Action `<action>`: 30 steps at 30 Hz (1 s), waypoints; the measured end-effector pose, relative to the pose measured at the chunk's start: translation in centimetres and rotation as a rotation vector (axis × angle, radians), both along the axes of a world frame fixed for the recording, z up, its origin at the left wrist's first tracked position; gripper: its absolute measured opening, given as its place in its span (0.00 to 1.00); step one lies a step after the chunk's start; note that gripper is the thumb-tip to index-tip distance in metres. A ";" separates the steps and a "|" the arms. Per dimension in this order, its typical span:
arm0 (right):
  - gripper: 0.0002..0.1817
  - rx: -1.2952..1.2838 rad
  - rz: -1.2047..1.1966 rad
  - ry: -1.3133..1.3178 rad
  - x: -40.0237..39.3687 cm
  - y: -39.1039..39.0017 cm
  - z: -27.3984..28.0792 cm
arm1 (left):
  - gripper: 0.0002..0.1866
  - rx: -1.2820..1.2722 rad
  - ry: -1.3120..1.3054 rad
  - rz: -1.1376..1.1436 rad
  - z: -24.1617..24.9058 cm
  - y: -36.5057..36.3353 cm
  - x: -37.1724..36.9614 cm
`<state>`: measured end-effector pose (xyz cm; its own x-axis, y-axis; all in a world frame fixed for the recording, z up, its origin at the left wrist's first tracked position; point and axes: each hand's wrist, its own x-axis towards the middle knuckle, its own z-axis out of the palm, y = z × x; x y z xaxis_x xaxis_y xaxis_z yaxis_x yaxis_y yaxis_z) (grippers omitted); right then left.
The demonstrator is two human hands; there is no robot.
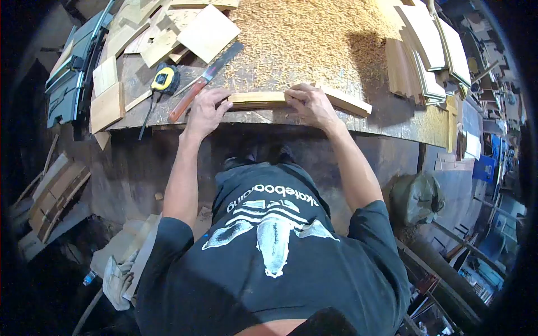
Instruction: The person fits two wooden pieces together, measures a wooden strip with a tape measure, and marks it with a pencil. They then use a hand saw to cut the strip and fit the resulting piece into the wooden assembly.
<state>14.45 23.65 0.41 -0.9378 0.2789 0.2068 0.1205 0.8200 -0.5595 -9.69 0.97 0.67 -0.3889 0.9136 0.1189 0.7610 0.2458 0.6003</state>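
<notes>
A narrow wooden strip (258, 98) lies along the front edge of the workbench, between my two hands. My left hand (206, 115) is closed at its left end, with the fingertips on the wood. Closed around the strip's right part is my right hand (314, 107), thumb and fingers pinching it. A second wooden strip (348, 101) slants away to the right from behind that hand; whether the two pieces touch is hidden. Just left of my left hand lies a handsaw (206, 78) with a reddish handle, and beyond it a yellow and black tape measure (164, 79).
Sawdust and shavings (302, 39) cover the back of the workbench (392, 120). Loose wood pieces (208, 33) pile up at the back left. Stacked boards (426, 50) stand at the right. A blue-green machine (73, 73) sits beyond the bench's left edge.
</notes>
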 end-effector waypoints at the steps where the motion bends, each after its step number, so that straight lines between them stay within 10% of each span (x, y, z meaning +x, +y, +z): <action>1: 0.19 0.011 0.003 0.028 0.0 0.1 -0.1 | 0.16 0.011 -0.027 0.006 0.1 -0.4 -0.3; 14: 0.13 -0.120 -0.198 -0.046 -0.2 -0.6 0.3 | 0.18 0.078 -0.255 0.011 0.1 0.1 -1.1; 16: 0.12 -0.093 -0.232 0.008 0.0 -0.6 1.8 | 0.24 0.375 -0.056 0.117 0.6 1.1 -0.8; 22: 0.14 -0.390 -0.626 0.066 4.8 -0.6 4.9 | 0.31 0.155 0.304 -0.112 -0.8 3.8 6.9; 26: 0.18 -1.129 -0.594 0.231 6.2 -5.2 3.7 | 0.30 0.309 -0.317 0.045 0.2 5.1 11.3; 30: 0.18 -1.236 -0.585 0.175 6.6 -8.8 4.6 | 0.27 0.375 -0.906 0.205 1.9 5.0 12.5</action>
<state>21.09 14.87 4.97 -0.6093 0.7066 -0.3597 0.1254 -0.3620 -0.9237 2.84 5.99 2.56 -0.6210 0.7831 -0.0338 -0.0581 -0.0030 0.9983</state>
